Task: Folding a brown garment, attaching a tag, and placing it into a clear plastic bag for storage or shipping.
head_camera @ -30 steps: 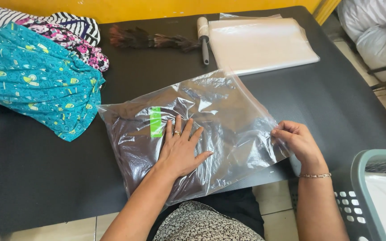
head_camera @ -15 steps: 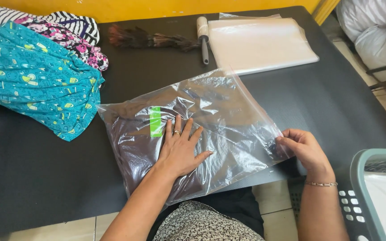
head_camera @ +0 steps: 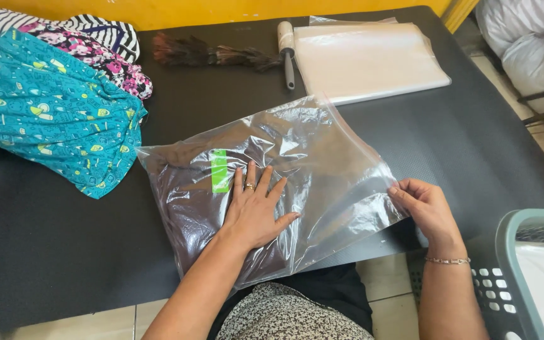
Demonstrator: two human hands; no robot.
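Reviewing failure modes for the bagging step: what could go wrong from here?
1. The bag looks puffy and wrinkled; air may stay trapped if the right hand closes the edge while the left hand presses only one spot.
2. The bag's near corner overhangs the table edge, so it could slide off.

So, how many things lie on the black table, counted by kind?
Clear bag holding a dark garment: 1
Patterned garments in the pile: 3
Stack of empty bags: 1
Feather duster: 1
Lint roller: 1
Total: 7
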